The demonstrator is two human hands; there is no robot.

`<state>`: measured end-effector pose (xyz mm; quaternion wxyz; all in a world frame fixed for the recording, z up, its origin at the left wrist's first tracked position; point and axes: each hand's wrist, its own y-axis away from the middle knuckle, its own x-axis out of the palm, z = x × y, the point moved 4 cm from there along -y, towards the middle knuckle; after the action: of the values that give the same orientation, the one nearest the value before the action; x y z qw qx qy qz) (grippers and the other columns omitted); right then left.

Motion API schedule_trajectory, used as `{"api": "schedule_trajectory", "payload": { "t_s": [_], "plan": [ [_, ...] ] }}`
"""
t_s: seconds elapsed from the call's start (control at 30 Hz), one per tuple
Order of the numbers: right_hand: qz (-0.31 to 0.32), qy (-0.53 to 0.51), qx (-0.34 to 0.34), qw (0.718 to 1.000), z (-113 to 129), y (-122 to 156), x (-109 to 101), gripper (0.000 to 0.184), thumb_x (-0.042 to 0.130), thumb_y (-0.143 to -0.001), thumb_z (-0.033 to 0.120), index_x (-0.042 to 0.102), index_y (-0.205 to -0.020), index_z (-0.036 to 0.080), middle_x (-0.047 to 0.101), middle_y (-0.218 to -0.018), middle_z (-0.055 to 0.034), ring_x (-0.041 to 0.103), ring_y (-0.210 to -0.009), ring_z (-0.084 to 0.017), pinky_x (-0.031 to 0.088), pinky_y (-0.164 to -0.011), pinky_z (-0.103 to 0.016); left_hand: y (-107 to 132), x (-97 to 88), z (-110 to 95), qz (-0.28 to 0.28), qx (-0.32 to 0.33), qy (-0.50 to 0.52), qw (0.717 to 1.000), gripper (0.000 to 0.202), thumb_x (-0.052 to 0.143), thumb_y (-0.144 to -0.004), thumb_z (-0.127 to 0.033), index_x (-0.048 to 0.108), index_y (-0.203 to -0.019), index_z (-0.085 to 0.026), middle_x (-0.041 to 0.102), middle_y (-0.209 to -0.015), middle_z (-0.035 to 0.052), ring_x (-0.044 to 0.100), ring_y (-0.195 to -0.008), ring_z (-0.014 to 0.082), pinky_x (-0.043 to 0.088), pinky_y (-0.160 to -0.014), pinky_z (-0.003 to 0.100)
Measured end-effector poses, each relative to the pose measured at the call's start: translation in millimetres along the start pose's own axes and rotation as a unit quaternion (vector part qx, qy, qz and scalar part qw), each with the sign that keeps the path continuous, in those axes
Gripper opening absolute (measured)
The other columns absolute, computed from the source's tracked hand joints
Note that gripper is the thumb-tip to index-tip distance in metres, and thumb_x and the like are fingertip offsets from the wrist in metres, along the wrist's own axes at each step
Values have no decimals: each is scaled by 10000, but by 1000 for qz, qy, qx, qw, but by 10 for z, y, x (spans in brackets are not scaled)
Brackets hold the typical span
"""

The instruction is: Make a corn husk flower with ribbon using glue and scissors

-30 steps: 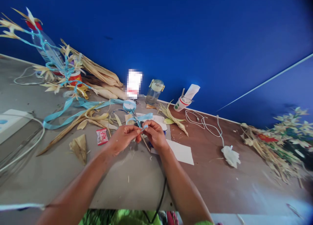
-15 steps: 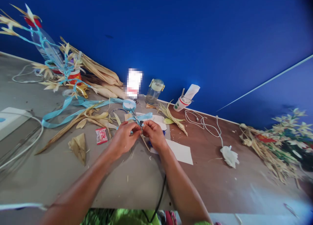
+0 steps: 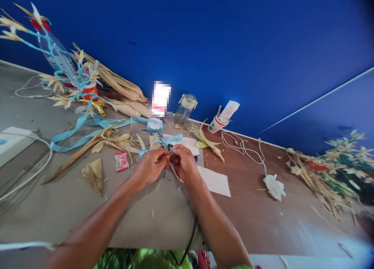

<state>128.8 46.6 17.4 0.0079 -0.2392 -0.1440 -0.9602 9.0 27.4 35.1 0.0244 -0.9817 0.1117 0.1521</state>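
Observation:
Near the middle of the table, my left hand (image 3: 153,164) and my right hand (image 3: 183,162) meet with fingertips pinched together. Whatever lies between them is too small and covered to make out. Just beyond the fingers is a pair of scissors (image 3: 161,139), partly hidden, beside a strip of light blue ribbon (image 3: 175,138). A roll of blue tape or ribbon (image 3: 154,124) lies farther back. White paper (image 3: 214,181) sits to the right of my right hand. A red and white candy packet (image 3: 121,162) is left of my left hand.
Dried corn husks (image 3: 113,138) and long blue ribbon (image 3: 62,142) spread over the left side. A bottle holds blue-stemmed husk flowers (image 3: 78,78). At the back stand a glass jar (image 3: 186,107) and a paper cup (image 3: 217,123). A white cable (image 3: 248,150) and more husks (image 3: 318,179) lie right.
Both hands have come slightly lower and nearer to me, still close together. My fingers have curled in more. The things on the table stay where they were.

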Motion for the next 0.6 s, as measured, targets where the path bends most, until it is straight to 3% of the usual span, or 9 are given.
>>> {"api": "schedule_trajectory", "payload": {
  "t_s": [0.17,0.3,0.43,0.6],
  "plan": [
    [-7,-23,-13,1000,3,-27,-25,130,633,-495,191,533,-578,193,425,-471,76,320,-430,-58,250,-423,-191,-14,38,14,15,-24,67,997,146,530,-781,-265,642,-824,-182,625,-568,-23,546,-543,134,369,-554,243],
    [1,-33,15,999,-27,-55,-34,134,604,-477,179,518,-578,200,414,-456,76,302,-429,-67,257,-423,-196,-26,49,70,40,-65,158,984,228,564,-759,-271,651,-937,-157,634,-548,-19,547,-537,134,377,-581,256],
    [8,-44,52,998,-49,-59,-40,139,592,-468,169,514,-581,195,423,-452,71,297,-432,-68,236,-427,-192,-30,59,110,46,-85,232,968,224,584,-754,-289,677,-896,-142,617,-526,-17,542,-542,127,403,-645,279],
    [90,4,46,995,111,-20,-60,107,584,-508,226,589,-603,176,526,-539,21,370,-468,-86,283,-451,-216,-28,53,129,21,-96,261,960,200,621,-734,-281,684,-874,-153,603,-520,-26,532,-523,122,407,-636,287]
  ]
}}
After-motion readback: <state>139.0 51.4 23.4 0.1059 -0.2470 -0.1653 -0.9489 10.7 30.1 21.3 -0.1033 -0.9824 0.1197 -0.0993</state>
